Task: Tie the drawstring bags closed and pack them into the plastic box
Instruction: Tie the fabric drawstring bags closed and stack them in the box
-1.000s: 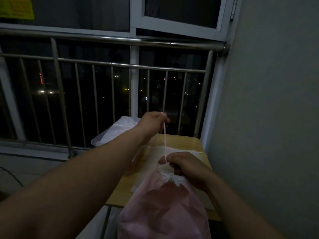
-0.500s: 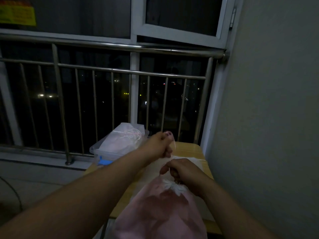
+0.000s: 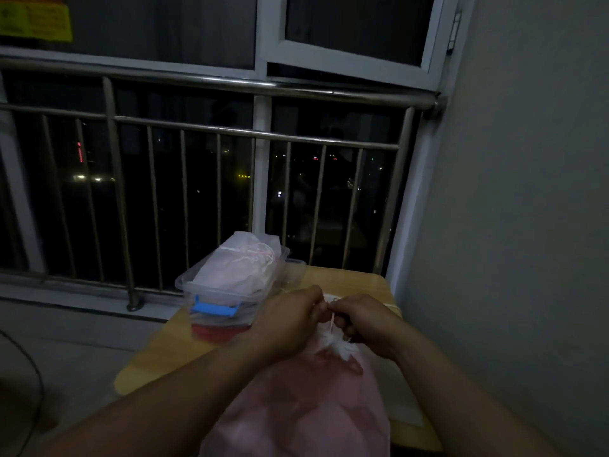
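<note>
The tying step is under way: the left hand (image 3: 290, 321) and right hand (image 3: 365, 319), close together, pinch the thin drawstring (image 3: 332, 319) above the puckered neck of the full pink bag (image 3: 306, 407) at the counter's (image 3: 346, 280) near edge. Dim light seems to hide any knot. The next move calls for cinching it, then lifting the bag into the nearby plastic box (image 3: 230, 291).

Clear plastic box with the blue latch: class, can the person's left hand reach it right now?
Probably yes. The clear plastic box stands on the wooden table just beyond the left hand, nothing between them; but that hand pinches the pink drawstring and must release it first.
</note>
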`<state>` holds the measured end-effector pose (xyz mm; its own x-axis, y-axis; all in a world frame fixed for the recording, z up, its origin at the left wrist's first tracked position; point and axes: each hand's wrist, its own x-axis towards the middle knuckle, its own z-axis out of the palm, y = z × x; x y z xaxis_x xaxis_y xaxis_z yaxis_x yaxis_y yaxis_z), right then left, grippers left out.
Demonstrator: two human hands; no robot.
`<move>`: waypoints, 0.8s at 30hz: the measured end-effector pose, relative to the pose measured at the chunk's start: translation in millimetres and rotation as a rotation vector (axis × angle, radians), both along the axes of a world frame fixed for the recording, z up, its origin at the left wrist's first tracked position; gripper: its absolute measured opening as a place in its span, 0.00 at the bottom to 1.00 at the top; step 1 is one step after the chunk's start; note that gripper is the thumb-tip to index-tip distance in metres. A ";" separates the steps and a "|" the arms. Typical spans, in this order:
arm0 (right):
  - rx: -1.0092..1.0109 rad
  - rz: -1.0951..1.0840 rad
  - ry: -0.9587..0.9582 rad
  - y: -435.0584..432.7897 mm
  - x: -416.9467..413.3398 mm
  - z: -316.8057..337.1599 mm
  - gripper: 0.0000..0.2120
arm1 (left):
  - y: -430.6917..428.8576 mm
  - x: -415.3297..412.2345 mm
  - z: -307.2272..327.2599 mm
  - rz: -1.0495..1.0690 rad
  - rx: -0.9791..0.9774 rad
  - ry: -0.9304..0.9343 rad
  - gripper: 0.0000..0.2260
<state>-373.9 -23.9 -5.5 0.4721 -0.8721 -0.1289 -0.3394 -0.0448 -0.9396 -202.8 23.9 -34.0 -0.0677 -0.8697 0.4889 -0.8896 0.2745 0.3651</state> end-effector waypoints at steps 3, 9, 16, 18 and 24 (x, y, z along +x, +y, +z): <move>-0.013 -0.044 -0.022 -4.4 -0.8 -0.7 0.09 | -3.2 4.3 5.0 0.023 0.079 0.047 0.09; -0.064 -0.053 -0.111 -6.1 2.0 0.7 0.06 | -1.8 -4.4 25.7 -0.118 0.529 0.646 0.15; -0.107 -0.053 -0.156 -9.3 -1.1 -0.7 0.03 | -12.7 -1.1 15.5 -0.122 0.473 0.660 0.05; -0.127 -0.048 -0.170 -10.1 -1.8 -1.4 0.02 | -15.6 -1.9 7.5 -0.119 0.401 0.681 0.06; -0.218 -0.020 -0.135 -11.0 -2.7 -1.8 0.02 | -15.7 -2.1 -1.9 -0.104 0.379 0.598 0.07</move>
<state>-376.5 -34.9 -7.3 0.4548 -0.8816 0.1258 -0.2143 -0.2455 -0.9454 -204.9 8.2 -35.8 0.0257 -0.9907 0.1337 -0.4830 0.1048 0.8693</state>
